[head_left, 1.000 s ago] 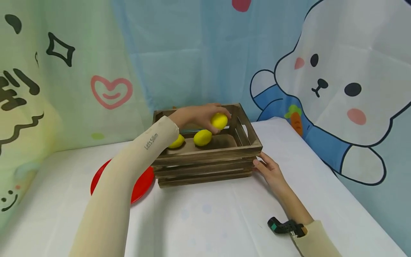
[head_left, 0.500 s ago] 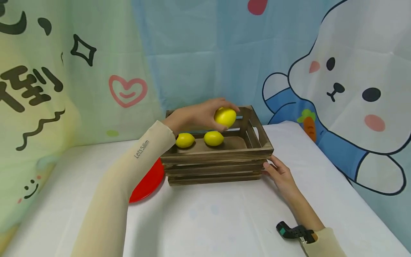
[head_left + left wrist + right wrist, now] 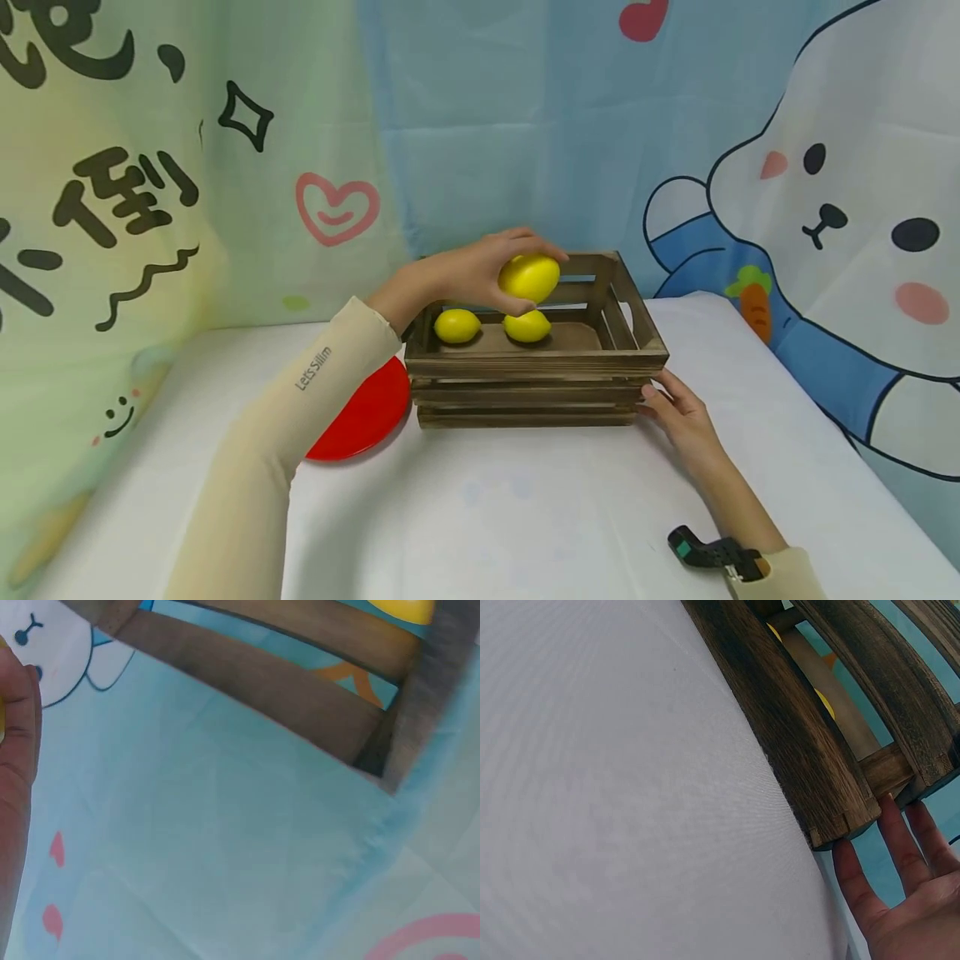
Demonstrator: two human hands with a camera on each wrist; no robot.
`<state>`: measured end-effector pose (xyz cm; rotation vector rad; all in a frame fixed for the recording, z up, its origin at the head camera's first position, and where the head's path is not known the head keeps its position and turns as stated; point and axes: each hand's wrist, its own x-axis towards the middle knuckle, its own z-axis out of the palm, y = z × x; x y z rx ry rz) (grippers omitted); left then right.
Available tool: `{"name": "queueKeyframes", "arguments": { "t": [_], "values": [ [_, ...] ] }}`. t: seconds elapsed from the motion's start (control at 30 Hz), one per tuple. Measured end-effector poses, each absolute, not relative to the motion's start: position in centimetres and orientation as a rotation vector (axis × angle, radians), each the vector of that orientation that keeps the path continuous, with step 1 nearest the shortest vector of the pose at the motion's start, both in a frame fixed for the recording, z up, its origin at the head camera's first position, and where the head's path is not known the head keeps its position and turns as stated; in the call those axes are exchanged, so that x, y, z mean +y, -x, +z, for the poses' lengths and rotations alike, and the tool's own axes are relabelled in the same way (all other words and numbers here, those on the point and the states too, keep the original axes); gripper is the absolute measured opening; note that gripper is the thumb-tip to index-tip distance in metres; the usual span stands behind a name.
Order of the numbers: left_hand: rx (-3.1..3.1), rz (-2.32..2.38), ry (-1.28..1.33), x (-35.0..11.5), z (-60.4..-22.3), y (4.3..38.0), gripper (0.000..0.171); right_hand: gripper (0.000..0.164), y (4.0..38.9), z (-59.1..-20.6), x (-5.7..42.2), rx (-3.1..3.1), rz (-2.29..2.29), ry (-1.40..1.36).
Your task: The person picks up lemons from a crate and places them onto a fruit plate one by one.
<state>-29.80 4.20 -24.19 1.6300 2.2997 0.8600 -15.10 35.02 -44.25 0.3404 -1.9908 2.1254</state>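
In the head view my left hand (image 3: 472, 271) grips a lemon (image 3: 529, 278) between thumb and fingers, above the brown wooden crate (image 3: 536, 367). Two more lemons lie on the crate's floor: one at the left (image 3: 457, 326), the other (image 3: 528, 326) just below the held one. My right hand (image 3: 686, 421) touches the crate's right end. Its fingers (image 3: 855, 881) look nearly straight in the right wrist view, with tips against the slat ends. The left wrist view shows only part of my left hand (image 3: 16, 727) at its edge, beside the crate's slats (image 3: 247, 682).
A red plate (image 3: 371, 408) lies left of the crate, partly behind my left sleeve (image 3: 300, 417). White cloth (image 3: 510, 508) covers the table. A printed curtain (image 3: 487, 167) hangs right behind the crate. My right wrist carries a black device (image 3: 712, 552).
My left hand has raised the lemon and shifted it left relative to the crate. My right hand stays at the crate's end. The head view has turned left, so the scene sits further right.
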Motion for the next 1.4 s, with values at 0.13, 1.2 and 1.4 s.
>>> {"name": "queueKeyframes", "arguments": {
  "t": [0.13, 1.2, 1.4],
  "values": [
    [2.292, 0.923, -1.69, 3.3, -24.0, 29.3, 0.057, 0.043, 15.2, -44.5, 35.7, -1.98, 2.13, -0.344],
    [2.478, 1.225, -1.681, -8.5, -26.5, 24.7, 0.06, 0.047, 15.8, -44.9, 35.2, -2.025, 2.14, -0.289],
    [2.521, 1.256, -1.506, -10.8, -28.2, 24.7, 0.062, 0.045, 15.7, -45.1, 35.0, -2.021, 2.167, -0.287]
  ]
}}
